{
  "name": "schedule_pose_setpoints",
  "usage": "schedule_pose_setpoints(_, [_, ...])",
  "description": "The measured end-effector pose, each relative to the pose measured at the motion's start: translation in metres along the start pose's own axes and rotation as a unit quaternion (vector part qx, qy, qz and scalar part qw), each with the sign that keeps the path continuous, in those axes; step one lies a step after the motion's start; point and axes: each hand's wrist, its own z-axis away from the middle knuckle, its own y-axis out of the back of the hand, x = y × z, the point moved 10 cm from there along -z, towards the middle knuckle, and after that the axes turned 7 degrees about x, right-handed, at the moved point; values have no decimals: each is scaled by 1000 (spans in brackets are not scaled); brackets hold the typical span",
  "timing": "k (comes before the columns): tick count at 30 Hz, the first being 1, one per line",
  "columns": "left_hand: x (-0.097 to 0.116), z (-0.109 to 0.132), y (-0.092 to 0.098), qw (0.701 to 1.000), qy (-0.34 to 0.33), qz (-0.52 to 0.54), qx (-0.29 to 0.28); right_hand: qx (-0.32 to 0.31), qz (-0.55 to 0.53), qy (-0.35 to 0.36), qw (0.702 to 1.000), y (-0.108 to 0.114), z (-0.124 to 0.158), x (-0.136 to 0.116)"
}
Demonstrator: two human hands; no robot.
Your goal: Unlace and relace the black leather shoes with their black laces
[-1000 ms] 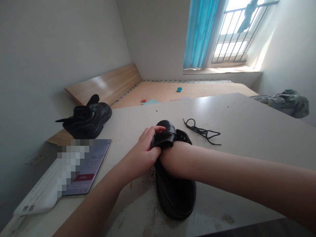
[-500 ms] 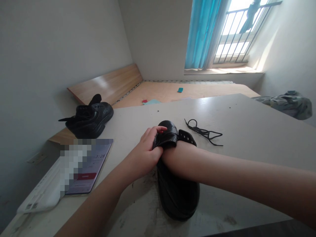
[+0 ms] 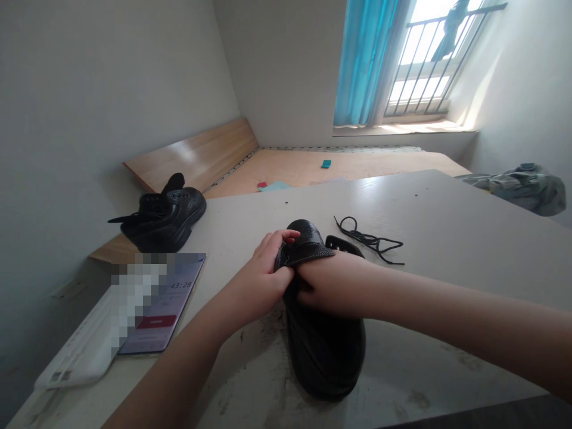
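Now the left hand (image 3: 266, 277) is holding a narrow grip around the upper of a black leather shoe (image 3: 324, 351) lying on the pale worktop (image 3: 447, 250), while the right hand (image 3: 333, 286) is gripping its flap, near a thin black lace (image 3: 369, 239).

Small plain bedroom, dorm-like. Ahead of left hand (image 3: 263, 279) and right hand (image 3: 333, 287), past white desk (image 3: 415, 238): bare wooden bed platform (image 3: 339, 164) with raised board along wall. Far beyond hands, barred window (image 3: 420, 65) with teal curtain (image 3: 364, 59). Right of hands, crumpled grey-green clothing (image 3: 522, 190) past desk edge. Left of hands, plain painted wall (image 3: 98, 119).
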Motion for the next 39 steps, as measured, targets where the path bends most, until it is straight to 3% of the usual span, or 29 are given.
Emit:
schedule_pose_setpoints(4, [0, 1, 1, 1000, 9, -4, -11, -75, 91, -9, 993, -1, 3, -2])
schedule_pose_setpoints(11, [-2, 3, 2, 999, 33, 22, -7, -82, 79, -35, 993, 28, 11, 0])
schedule_pose_setpoints(15, [-6, 2, 0, 999, 25, 23, 2, -40, 36, -39, 998, 40, 14, 2])
schedule_pose_setpoints(18, [-3, 0, -1, 999, -8, 28, 17, 34, 0, -24, 999, 48, 17, -1])
schedule_pose_setpoints(24, [44, 10, 9, 974, -215, -6, 65, 148, -100, 20, 984, 66, 48, -7])
schedule_pose_setpoints(28, [60, 19, 14, 951, -282, -61, 112, 173, -79, 68, 979, 69, 67, -11])
schedule_pose_setpoints(33, [62, 21, 19, 945, -287, -19, 155, 185, 84, 173, 964, 63, 75, -32])
schedule_pose_setpoints(36, [59, 20, 32, 944, -266, 48, 191, 228, 120, 183, 949, 71, 79, -38])
schedule_pose_setpoints(39, [57, 19, 40, 947, -249, 85, 184, 237, 98, 165, 952, 76, 83, -35])
